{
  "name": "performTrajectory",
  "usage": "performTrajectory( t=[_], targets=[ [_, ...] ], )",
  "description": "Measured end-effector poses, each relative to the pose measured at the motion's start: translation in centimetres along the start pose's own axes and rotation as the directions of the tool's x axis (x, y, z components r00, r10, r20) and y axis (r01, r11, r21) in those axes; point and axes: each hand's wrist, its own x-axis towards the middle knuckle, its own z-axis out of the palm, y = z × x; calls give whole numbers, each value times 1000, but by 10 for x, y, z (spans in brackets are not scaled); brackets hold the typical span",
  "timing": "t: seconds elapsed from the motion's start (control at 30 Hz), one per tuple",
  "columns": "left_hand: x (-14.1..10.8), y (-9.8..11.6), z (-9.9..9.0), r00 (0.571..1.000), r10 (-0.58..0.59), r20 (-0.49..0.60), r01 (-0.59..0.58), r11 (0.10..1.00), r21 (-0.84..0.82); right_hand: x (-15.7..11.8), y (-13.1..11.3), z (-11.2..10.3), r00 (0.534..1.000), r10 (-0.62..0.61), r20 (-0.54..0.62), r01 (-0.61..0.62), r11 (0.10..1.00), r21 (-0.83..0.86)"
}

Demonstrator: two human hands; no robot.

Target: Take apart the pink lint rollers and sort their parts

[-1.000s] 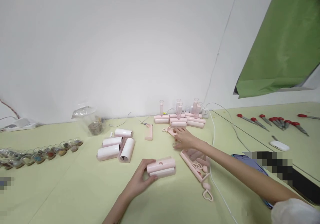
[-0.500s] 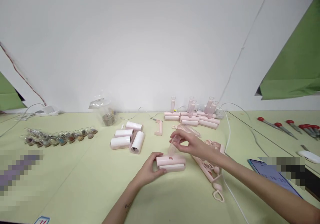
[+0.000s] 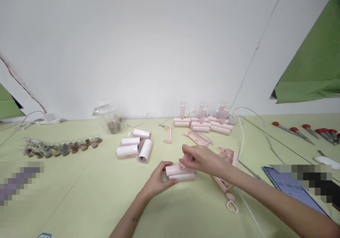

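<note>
Tube lowered to pink roller, roller between hands

A plain white wall rises behind a pale yellow-green tabletop.

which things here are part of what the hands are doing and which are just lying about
Likely part of the job:
pink roller, held by the left hand
translucent piece, in the right hand
white rolls
rollers with upright handles

Seemingly just lying about:
phone
red-ended tools
plastic bag
small clear domes
</note>
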Motion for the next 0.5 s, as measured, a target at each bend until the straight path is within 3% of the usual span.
performTrajectory(
  t=[0.1, 0.27, 0.5],
  targets=[
    [0, -1, 0, 1000, -5, -4, 5, 1000, 5, 7, -1, 3, 999, -22, 32, 27, 982, -185],
    [1, 1, 0, 1000, -21, 14, 21, 1000, 9, 24, -15, 5, 997, 22, 70, -7, 978, -210],
    [1, 2, 10, 996, -68, -48, 69, 997, 25, 33, -45, 19, 962, 271, 22, -259, 938, -229]
  ],
)
